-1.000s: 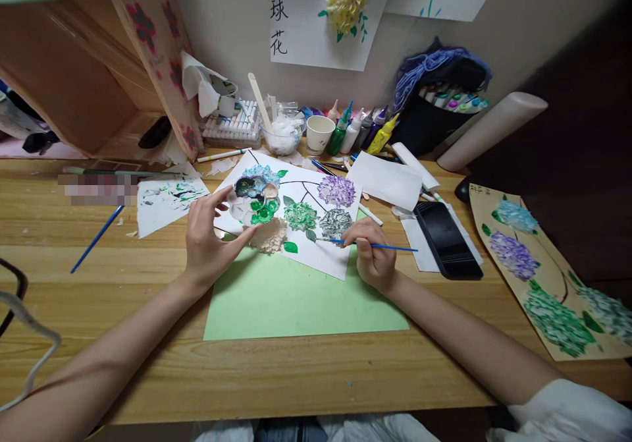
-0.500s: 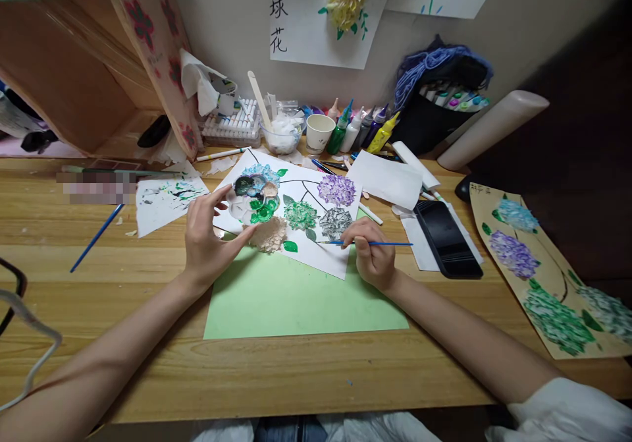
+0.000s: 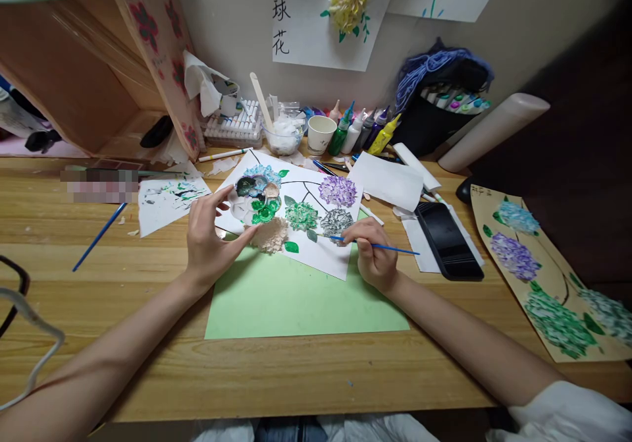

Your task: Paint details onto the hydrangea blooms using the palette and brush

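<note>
Paint palette (image 3: 241,211), multi-welled, daubed green, black and white: gripped at its edge between thumb and fingers of the left hand (image 3: 210,234), over the left part of the flower painting (image 3: 326,259).
Paintbrush (image 3: 395,249), blue-handled: pinched in the fingers of the right hand (image 3: 374,252), tip just beside a grey-green leaf (image 3: 312,236).
Painting: white sheet, partly overlapping green paper (image 3: 306,303) on the wooden tabletop (image 3: 247,376).
Smartphone (image 3: 449,241), black: right of the right hand.

Counter (image 3: 306,383) was of pale wood, grain visible, and stood against a plain grey wall (image 3: 222,14). Two white sheets (image 3: 306,40) with flower designs were on the wall, their tops out of view. Light was soft; the far right fell into deep brownish shadow.
</note>
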Motion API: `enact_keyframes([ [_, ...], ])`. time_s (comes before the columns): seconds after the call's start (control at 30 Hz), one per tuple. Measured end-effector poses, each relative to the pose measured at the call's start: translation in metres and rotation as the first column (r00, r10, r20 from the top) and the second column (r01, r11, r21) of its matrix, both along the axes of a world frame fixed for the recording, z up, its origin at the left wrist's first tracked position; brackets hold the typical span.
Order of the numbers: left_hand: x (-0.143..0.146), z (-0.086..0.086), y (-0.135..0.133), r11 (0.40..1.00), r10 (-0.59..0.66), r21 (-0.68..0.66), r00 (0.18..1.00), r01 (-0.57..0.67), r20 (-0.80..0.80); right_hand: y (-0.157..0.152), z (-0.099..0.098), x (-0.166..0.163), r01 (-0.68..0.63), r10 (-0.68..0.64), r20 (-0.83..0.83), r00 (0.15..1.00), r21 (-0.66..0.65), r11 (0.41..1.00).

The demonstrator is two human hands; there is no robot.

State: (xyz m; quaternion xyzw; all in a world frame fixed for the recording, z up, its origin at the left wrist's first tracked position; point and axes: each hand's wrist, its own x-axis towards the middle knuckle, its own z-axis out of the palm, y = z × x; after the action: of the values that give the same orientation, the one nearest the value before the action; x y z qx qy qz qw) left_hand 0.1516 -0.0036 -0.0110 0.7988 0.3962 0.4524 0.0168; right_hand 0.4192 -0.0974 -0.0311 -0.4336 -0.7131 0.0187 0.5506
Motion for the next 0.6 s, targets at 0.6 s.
enact_keyframes([
  [0.6,-0.0002,-0.0005,0.0005,1.0,0.0,0.021,1.0,0.0,-0.006,0.0019,0.0039,-0.0032,0.028,-0.025,0.07,0.997,-0.04,0.999],
])
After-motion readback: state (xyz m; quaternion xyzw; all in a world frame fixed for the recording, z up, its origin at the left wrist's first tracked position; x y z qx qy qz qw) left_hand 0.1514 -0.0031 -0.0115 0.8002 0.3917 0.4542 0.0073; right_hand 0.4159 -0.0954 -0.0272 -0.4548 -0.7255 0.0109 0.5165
